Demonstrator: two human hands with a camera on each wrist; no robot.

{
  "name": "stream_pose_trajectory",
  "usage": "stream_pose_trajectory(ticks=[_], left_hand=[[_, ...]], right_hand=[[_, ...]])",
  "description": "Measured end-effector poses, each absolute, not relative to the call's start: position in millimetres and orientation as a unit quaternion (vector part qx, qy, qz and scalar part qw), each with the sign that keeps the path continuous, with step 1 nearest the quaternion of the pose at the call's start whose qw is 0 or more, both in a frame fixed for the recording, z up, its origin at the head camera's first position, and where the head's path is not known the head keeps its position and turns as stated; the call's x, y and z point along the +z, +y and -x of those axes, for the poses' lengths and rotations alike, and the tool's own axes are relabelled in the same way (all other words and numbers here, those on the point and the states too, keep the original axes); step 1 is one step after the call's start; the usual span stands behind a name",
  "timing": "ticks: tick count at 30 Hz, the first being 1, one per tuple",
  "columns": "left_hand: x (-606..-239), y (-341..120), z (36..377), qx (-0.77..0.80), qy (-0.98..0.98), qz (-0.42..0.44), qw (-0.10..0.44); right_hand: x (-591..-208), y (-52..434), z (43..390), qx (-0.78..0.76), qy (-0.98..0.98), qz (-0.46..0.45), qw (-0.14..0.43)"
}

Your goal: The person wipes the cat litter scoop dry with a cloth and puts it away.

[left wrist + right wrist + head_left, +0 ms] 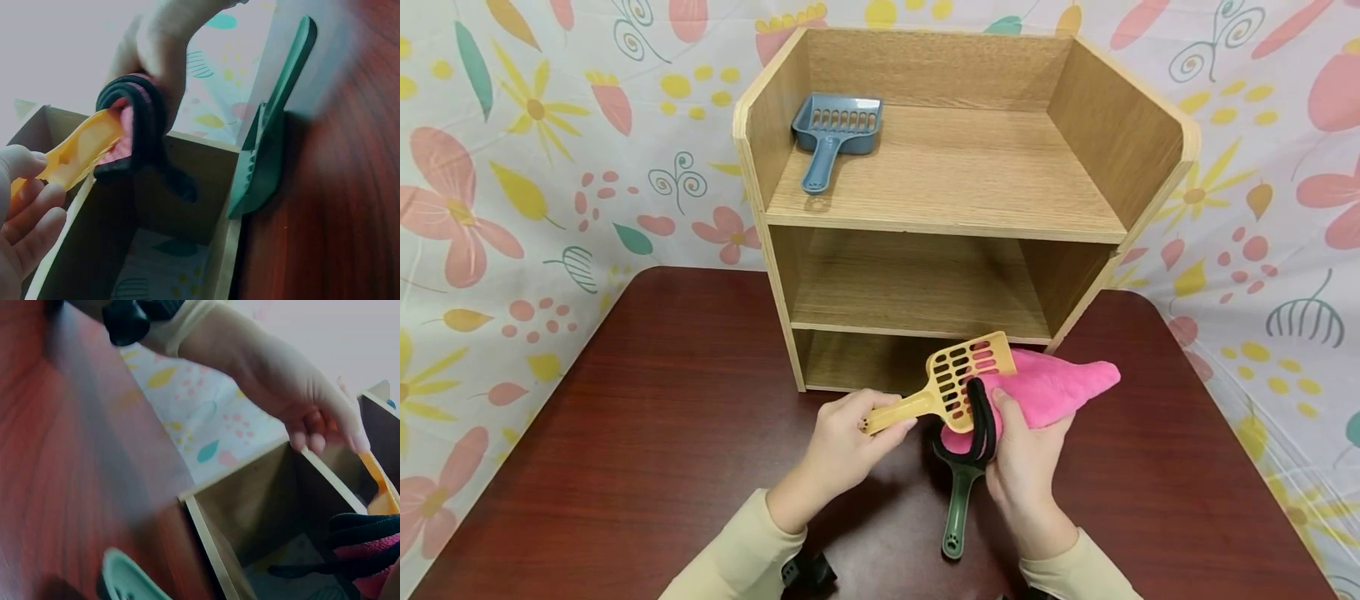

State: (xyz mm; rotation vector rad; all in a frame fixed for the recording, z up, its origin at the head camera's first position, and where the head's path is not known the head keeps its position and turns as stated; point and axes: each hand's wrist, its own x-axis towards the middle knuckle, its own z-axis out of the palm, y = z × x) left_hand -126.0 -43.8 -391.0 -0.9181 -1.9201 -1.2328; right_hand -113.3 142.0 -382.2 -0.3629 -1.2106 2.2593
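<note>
My left hand (842,446) grips the handle of a yellow slotted scoop (955,379), held above the dark red table (647,433) in front of a wooden shelf unit (955,208). My right hand (1026,467) holds a pink plush item (1060,383) with a black rim (981,421), touching the yellow scoop's head. A dark green scoop (958,508) lies on the table under my right hand, handle toward me. In the left wrist view the yellow scoop (81,150) meets the black rim (147,125); the green scoop (269,137) is beside them.
A blue scoop (831,133) lies on the left of the shelf unit's top level. The two lower shelves hold nothing visible. A flowered cloth (512,167) hangs behind and beside the table. A black wrist-camera strap (808,573) shows at my left sleeve.
</note>
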Motion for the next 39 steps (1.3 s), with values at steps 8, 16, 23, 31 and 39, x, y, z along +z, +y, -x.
stream_pose_trajectory(ticks=[8,16,23,31,39], left_hand=[[-401,-34,126,-0.467,-0.722,0.362,0.359],[-403,-33,127,-0.454,-0.719,0.376,0.368],[-396,-41,129,-0.455,-0.724,0.381,0.35],[-383,-60,134,-0.487,-0.744,0.366,0.275],[-371,-80,134,-0.543,-0.771,0.305,0.133]], right_hand=[[-381,125,101,0.875,-0.421,0.151,0.185],[-381,129,101,0.863,-0.451,0.147,0.172],[-381,140,107,0.858,-0.455,0.11,0.213],[-375,148,109,0.833,-0.506,0.11,0.196],[-367,169,111,0.835,-0.549,0.032,-0.008]])
